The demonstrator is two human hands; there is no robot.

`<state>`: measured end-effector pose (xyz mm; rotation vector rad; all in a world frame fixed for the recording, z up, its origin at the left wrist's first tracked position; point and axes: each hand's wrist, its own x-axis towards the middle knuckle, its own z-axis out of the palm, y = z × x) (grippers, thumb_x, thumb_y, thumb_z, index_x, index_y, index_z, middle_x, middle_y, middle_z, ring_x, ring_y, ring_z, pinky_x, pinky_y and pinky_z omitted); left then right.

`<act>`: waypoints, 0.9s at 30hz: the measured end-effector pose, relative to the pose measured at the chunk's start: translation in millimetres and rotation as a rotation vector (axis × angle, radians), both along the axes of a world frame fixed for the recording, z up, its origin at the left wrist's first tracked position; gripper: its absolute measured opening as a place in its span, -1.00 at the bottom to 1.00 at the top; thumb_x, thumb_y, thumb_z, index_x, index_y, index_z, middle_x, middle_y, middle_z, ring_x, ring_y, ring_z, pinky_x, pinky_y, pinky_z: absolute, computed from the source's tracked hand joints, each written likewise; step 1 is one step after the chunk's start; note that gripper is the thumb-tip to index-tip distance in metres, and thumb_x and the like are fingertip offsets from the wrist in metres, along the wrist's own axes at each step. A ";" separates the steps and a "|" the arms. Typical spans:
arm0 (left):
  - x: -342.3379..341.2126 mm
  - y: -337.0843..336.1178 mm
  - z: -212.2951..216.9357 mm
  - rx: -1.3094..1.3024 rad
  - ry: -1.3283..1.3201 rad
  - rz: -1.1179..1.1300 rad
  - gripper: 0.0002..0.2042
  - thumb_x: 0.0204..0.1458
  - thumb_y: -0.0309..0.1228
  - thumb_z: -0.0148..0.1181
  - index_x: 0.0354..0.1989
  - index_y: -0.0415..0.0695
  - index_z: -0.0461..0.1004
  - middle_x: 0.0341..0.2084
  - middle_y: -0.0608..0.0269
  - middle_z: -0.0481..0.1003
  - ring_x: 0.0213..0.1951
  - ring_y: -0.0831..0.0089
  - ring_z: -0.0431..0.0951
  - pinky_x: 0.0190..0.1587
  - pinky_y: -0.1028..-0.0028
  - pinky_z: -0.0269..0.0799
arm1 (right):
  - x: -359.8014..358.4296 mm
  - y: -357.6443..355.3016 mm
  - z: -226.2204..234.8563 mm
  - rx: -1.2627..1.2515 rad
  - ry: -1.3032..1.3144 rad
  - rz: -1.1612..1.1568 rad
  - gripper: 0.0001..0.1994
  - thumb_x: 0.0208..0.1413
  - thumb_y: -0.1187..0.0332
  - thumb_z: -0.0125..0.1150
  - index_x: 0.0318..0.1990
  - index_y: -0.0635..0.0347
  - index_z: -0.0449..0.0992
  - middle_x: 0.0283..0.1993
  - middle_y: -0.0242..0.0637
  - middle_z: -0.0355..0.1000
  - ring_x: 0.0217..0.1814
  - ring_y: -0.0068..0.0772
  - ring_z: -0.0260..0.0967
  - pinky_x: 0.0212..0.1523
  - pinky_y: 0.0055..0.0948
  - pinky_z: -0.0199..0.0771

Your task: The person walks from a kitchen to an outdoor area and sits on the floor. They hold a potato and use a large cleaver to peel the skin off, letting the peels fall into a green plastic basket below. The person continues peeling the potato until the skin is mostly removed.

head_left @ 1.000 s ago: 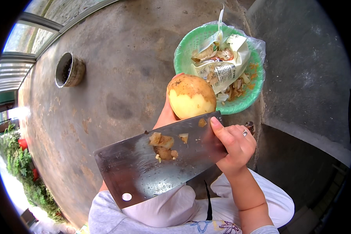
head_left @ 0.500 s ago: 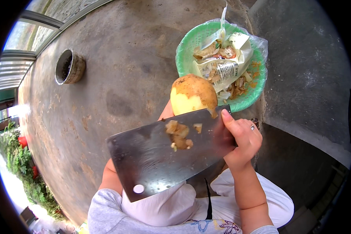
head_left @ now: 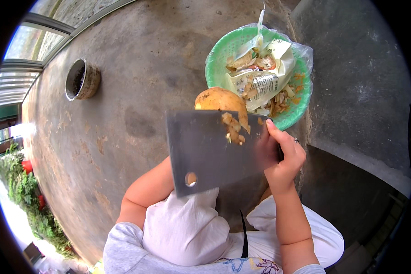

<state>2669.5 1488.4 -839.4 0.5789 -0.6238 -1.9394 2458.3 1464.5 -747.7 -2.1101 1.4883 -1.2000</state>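
Swung upward and to the right since the earlier frame, the cleaver (head_left: 210, 153) now covers more of the potato (head_left: 217, 98), and its holed corner sits higher, clear of the person's lap. Dull grey metal, broad and rectangular, the blade has 1 round hole near its lower left corner and wet, crumpled peel bits (head_left: 233, 132) stuck near its top edge. Clamped on the cleaver at its right end, the right hand (head_left: 285, 160) lays its thumb along the top corner; 1 ring (head_left: 296, 140) shows on a finger. Behind the blade the left hand is hidden, so I cannot tell its grip; only the left forearm (head_left: 148, 194) shows. Rounded and brown-skinned, the potato rises past the cleaver's top edge, a thin peel strip (head_left: 243, 119) hanging at its right side, just by the lower left rim of a green perforated plastic basket (head_left: 214, 57). Clear, wrinkled film (head_left: 308, 55) lines that rim; inside lie a creased cream pouch (head_left: 259, 86) and curled scraps (head_left: 279, 106).
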 end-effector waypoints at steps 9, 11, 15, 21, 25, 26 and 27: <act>-3.7 -27.3 86.8 0.044 -0.280 0.142 0.28 -0.32 -0.29 0.60 0.49 -0.06 -0.35 0.34 0.11 0.17 0.35 0.20 0.26 0.35 0.16 0.23 | -16.5 -13.3 -0.8 0.180 -0.109 -0.172 -0.63 -0.06 0.69 0.30 -0.05 0.17 0.66 -0.40 -0.24 0.56 -0.46 -0.57 0.44 -0.37 -0.56 0.45; -2.2 -25.7 77.9 0.056 -0.306 0.135 0.22 -0.26 -0.28 0.55 0.49 -0.05 -0.32 0.34 0.10 0.17 0.35 0.20 0.26 0.35 0.15 0.24 | -11.8 -12.6 4.6 0.088 -0.061 -0.085 -0.62 -0.08 0.70 0.31 -0.06 0.17 0.66 -0.52 -0.33 0.44 -0.53 -0.56 0.35 -0.43 -0.58 0.36; -0.4 -15.7 68.4 0.030 -0.152 0.144 0.08 -0.14 -0.27 0.46 0.47 -0.03 -0.26 0.34 0.09 0.17 0.34 0.19 0.27 0.34 0.14 0.28 | -3.1 -8.7 18.4 -0.124 0.143 0.129 -0.53 -0.21 0.72 0.31 -0.05 0.18 0.64 -0.61 -0.41 0.27 -0.62 -0.45 0.24 -0.53 -0.52 0.24; -11.1 -22.9 68.1 0.132 0.031 0.221 -0.11 0.05 -0.25 0.33 0.45 0.00 -0.17 0.34 0.07 0.18 0.34 0.17 0.29 0.32 0.12 0.32 | 5.6 -0.8 23.2 -0.159 0.132 0.193 -0.55 -0.18 0.54 0.42 -0.01 0.07 0.66 -0.57 -0.46 0.21 -0.62 -0.44 0.19 -0.54 -0.46 0.25; -16.6 -33.2 44.9 0.219 0.192 0.267 -0.24 0.17 -0.24 0.24 0.43 0.02 -0.11 0.34 0.06 0.18 0.33 0.16 0.30 0.31 0.11 0.35 | 7.3 -2.0 21.7 -0.185 0.142 0.180 -0.56 -0.17 0.54 0.43 -0.02 0.07 0.67 -0.57 -0.47 0.21 -0.62 -0.45 0.19 -0.54 -0.46 0.24; -17.0 -34.9 38.9 0.236 0.239 0.266 -0.28 0.20 -0.24 0.22 0.43 0.03 -0.10 0.35 0.05 0.18 0.33 0.15 0.30 0.30 0.10 0.36 | 7.6 -2.4 21.5 -0.189 0.144 0.175 -0.56 -0.17 0.54 0.43 -0.02 0.07 0.67 -0.57 -0.47 0.20 -0.62 -0.46 0.19 -0.54 -0.47 0.24; -17.1 -37.0 33.0 0.244 0.279 0.270 -0.31 0.23 -0.24 0.20 0.42 0.03 -0.08 0.35 0.05 0.18 0.33 0.15 0.31 0.30 0.10 0.37 | 6.9 -2.8 20.7 -0.187 0.149 0.165 -0.56 -0.16 0.55 0.43 -0.02 0.07 0.67 -0.58 -0.47 0.20 -0.62 -0.45 0.19 -0.54 -0.47 0.24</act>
